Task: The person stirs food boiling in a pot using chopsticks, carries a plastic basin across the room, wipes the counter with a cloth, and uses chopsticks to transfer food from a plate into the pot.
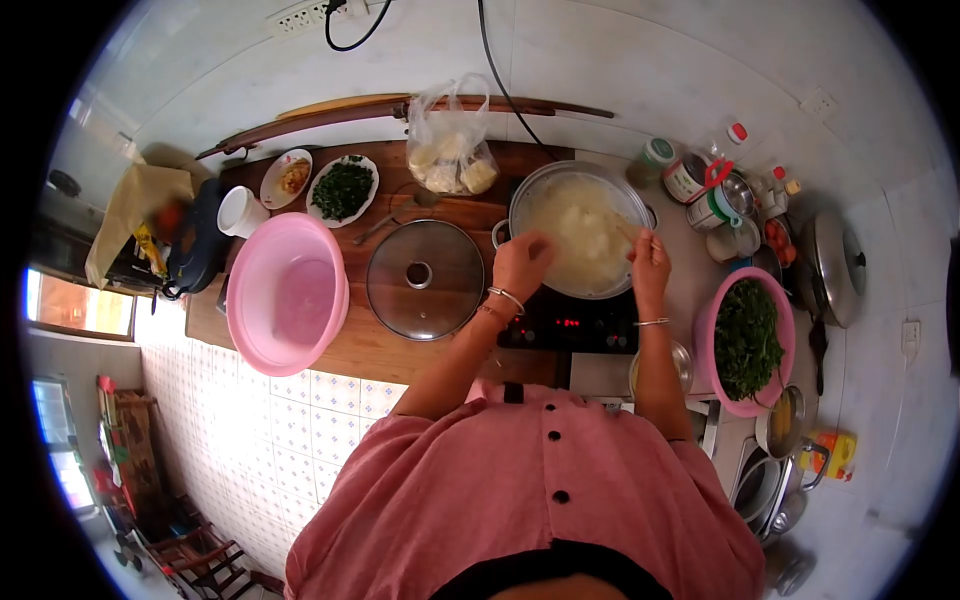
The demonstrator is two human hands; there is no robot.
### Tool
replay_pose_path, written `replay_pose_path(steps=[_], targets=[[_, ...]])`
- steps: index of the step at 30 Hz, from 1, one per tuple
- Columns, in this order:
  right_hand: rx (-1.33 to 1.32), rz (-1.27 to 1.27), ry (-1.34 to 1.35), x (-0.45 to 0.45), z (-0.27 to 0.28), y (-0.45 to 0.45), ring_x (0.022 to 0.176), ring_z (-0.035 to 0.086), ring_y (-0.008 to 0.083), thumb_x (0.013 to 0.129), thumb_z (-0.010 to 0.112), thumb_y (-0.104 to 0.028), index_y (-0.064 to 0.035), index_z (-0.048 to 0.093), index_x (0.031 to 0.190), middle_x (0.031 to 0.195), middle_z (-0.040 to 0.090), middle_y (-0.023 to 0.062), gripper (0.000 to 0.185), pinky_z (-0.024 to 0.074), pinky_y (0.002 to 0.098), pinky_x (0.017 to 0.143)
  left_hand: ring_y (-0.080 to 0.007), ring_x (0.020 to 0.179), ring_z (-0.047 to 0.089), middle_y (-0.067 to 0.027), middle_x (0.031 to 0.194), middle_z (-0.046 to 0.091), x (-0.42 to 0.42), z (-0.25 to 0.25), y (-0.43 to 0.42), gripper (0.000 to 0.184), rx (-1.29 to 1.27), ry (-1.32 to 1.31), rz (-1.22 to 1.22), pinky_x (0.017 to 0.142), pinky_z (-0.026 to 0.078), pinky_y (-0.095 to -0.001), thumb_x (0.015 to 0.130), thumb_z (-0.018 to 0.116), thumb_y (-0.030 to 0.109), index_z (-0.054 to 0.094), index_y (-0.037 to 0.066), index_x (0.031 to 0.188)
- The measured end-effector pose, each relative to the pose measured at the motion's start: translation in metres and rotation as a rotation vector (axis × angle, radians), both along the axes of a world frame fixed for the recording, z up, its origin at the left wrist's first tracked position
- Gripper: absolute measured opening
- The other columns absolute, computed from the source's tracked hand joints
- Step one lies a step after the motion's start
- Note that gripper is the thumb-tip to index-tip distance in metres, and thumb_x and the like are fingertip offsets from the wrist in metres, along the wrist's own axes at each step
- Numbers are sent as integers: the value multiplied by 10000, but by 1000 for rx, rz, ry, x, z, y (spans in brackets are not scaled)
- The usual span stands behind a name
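Note:
A wide metal pot point(598, 287) sits on the black induction cooker point(610, 328), whose red display is lit. Cloudy pale liquid with a whitish lump point(585, 222) fills it, and steam hazes the surface. My left hand point(524, 262) is over the pot's left rim, its fingertips smeared by motion. On the opposite side, my right hand point(650, 262) has its fingers drawn together above the rim; what they hold, if anything, is too unclear to name. A glass lid point(425, 280) with a round knob lies on the wooden counter left of the pot.
Left stand a pink basin point(287, 295), a white cup point(241, 212), a plate of chopped greens point(342, 190) and a small bowl point(287, 178). A plastic bag point(450, 150) is behind. Jars point(687, 178) and a pink basin of leafy greens point(748, 340) stand to the right.

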State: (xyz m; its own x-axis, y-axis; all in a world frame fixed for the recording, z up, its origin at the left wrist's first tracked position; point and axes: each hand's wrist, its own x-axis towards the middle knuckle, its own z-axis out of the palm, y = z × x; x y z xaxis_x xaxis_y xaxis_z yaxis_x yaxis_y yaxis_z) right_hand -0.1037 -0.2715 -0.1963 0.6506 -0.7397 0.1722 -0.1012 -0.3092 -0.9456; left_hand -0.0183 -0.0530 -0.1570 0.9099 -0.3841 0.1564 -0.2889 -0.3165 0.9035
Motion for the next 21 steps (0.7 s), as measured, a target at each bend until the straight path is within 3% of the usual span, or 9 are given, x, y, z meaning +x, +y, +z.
replay_pose_path(steps=[4,9,13,15,18,21], targets=[[-104,135,-5,16,-2,38,628,495,88,944,483,-296,27,614,979,719,555,-1,350,431,260,599,-184,639,636,-91,702,649,11,-16,4,136,3,15,22,605,487,-286,736,680,133,634,25,804],[214,290,24,2,37,57,628,515,56,944,490,-273,14,619,1016,787,592,11,323,445,212,589,-179,638,630,-80,682,636,18,-29,1,134,-42,-27,17,604,485,-293,737,681,143,630,32,793],[186,249,49,-8,54,64,633,518,55,938,502,-259,32,616,993,751,579,14,317,430,212,587,-186,633,627,-77,685,635,24,-24,-9,118,8,-45,-21,602,484,-294,732,677,122,633,34,797],[154,355,88,-8,49,69,619,514,57,938,501,-239,26,623,976,722,574,10,295,431,220,568,-204,629,623,-83,689,638,25,-29,-17,113,-4,-331,18,600,483,-299,729,674,113,637,33,800],[97,298,2,-1,14,56,610,514,58,937,501,-228,16,627,969,695,570,5,275,430,221,558,-225,641,619,-100,702,637,23,-32,-25,109,-83,-220,-21,594,476,-312,738,664,120,641,30,796],[55,212,26,-2,13,26,609,519,63,937,502,-225,11,630,966,704,582,9,270,436,222,558,-244,638,612,-115,712,634,22,-26,-17,120,19,-110,-49,595,473,-322,741,651,111,637,24,823]])
